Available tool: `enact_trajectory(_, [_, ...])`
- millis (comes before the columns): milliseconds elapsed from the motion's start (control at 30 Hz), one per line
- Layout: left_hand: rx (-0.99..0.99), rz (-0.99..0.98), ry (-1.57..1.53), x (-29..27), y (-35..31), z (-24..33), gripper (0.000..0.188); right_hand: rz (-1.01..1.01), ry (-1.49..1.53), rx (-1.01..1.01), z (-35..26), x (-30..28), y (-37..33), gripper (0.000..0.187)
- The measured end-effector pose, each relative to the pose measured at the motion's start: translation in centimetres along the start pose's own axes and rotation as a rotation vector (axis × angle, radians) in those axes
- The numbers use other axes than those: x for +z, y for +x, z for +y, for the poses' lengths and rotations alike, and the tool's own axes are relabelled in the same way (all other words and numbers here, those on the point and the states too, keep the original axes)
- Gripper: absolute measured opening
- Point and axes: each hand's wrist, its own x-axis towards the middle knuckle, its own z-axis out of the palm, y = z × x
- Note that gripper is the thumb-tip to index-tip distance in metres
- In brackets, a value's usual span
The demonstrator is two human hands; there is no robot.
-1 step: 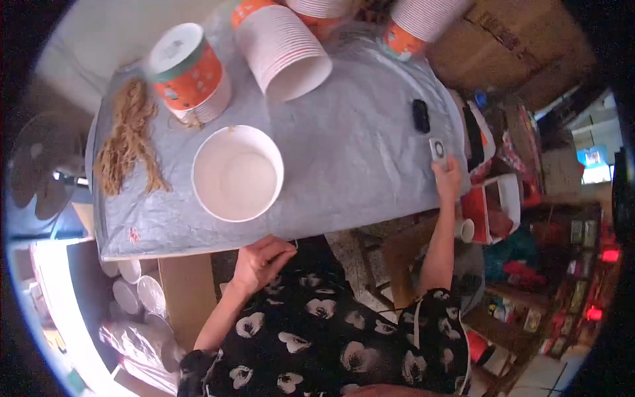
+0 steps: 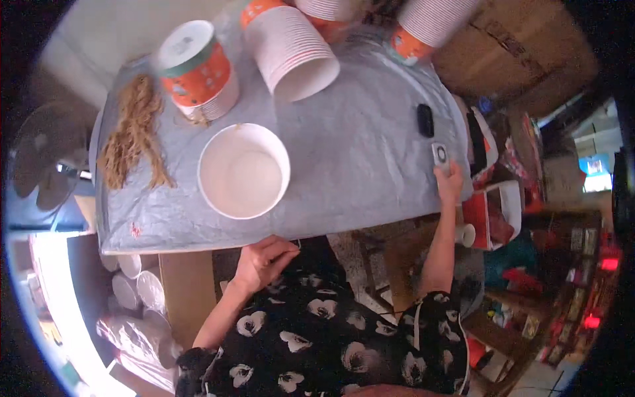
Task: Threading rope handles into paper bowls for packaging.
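My right hand grips the lower end of a small white handheld device with a dark round dial, at the table's right side. A black oblong object lies just beyond it. My left hand is closed, fingers curled together, at the table's front edge in front of my body. What it holds, if anything, is hidden. Nearest to it on the table, a large white paper tub stands with its mouth up. Behind that, an upside-down stack of orange-and-white paper tubs stands beside a bundle of brown fibre strands.
A grey plastic sheet covers the table. A long stack of paper tubs lies on its side, with another stack at the far right. Cardboard boxes rise behind. A red-and-white box stands right of the table.
The whole view has shifted slightly, so the table and tubs appear a little farther right. My right hand still grips the device; my left hand stays closed at the table edge.
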Motion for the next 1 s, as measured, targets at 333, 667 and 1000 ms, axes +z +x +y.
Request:
enact_trajectory(333, [0.121,0.08,0.039,0.0,-1.8,2.2,0.006,0.074,-0.464,-0.376,-9.1,4.0,-3.5,0.054])
enact_trajectory(667, [0.176,0.177,0.047,-4.2,-2.4,6.9,0.008,-1.271,0.31,-0.091,-36.2,9.5,-24.0,0.031])
enact_trajectory(1000, [0.088,0.232,-0.23,-4.4,-1.8,5.0,0.01,-1.091,0.548,-0.114,-36.6,11.1,-24.5,0.01])
